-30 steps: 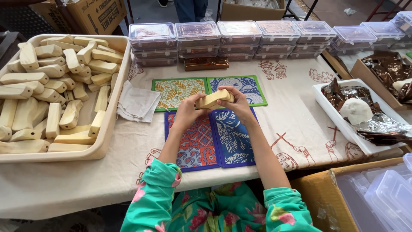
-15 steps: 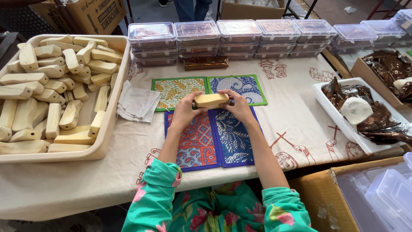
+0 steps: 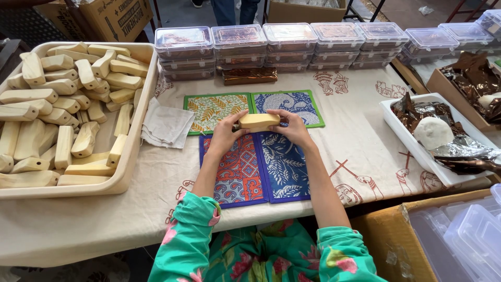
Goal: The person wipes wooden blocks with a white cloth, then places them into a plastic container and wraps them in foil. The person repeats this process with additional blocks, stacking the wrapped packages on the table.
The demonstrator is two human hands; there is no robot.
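Left hand (image 3: 225,137) and right hand (image 3: 293,128): I'm gripping wooden block (image 3: 259,121) by its ends, fingers closed, holding above patterned mats (image 3: 255,167) on worktop (image 3: 344,136).

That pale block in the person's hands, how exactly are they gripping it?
Both hands hold one pale wooden block above the patterned mats: the left hand grips its left end, the right hand its right end.
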